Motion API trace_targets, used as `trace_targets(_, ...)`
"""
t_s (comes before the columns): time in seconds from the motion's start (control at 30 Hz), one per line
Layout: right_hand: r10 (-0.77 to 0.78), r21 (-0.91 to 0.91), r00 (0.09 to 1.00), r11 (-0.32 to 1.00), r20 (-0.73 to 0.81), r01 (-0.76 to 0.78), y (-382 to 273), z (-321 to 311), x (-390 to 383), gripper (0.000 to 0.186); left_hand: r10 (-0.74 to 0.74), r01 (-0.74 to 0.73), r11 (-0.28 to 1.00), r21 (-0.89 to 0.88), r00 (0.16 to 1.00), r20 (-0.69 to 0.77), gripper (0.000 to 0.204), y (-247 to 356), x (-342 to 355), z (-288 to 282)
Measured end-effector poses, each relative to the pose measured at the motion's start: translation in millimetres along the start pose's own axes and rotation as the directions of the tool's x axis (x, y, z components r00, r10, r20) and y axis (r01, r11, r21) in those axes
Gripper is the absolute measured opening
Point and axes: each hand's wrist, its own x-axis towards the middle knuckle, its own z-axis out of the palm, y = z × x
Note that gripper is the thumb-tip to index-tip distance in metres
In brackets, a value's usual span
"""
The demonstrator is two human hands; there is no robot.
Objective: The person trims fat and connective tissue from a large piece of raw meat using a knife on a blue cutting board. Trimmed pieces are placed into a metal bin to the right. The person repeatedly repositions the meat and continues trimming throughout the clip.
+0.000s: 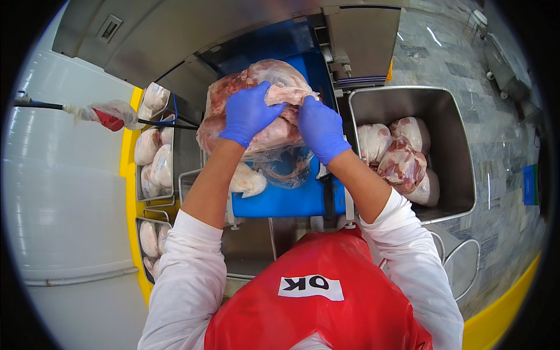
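Observation:
My left hand (252,112), in a blue glove, grips the top of a large piece of raw pink meat (218,96), its fingertips at a pale strip of fat (290,93). My gloved right hand (321,125) is closed on the right end of that same fatty strip, close to the left one. The meat lies on a blue cutting board (278,205) with loose clear plastic (283,169) beneath its near side. A pale piece of fat or skin (247,181) lies on the board below my left wrist.
At right stands a deep steel bin (458,181) holding several meat pieces (408,163). Steel trays (139,175) with pale meat line the left side. A hanging hose with a plastic-wrapped handle (111,114) reaches in from the left. Steel panels (361,46) are beyond the board.

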Motion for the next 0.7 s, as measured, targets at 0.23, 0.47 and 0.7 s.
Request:
trace_targets(0.23,-0.029,-0.180,0.983,0.982,0.183,0.062,-13,-16,13,0.023,-0.021,0.021,0.999,-0.047,1.000,-0.013,0.050,-1,-4,7)
trace_targets(0.47,-0.050,-0.320,0.972,0.939,0.231,0.124,-3,-16,21,0.026,-0.032,0.032,0.999,0.000,0.997,-0.072,0.048,7,-8,6)
trace_targets(0.7,-0.195,-0.333,0.960,0.908,0.200,0.254,36,-5,27,0.022,-0.057,0.057,0.998,0.017,0.998,-0.020,0.062,5,-4,2)
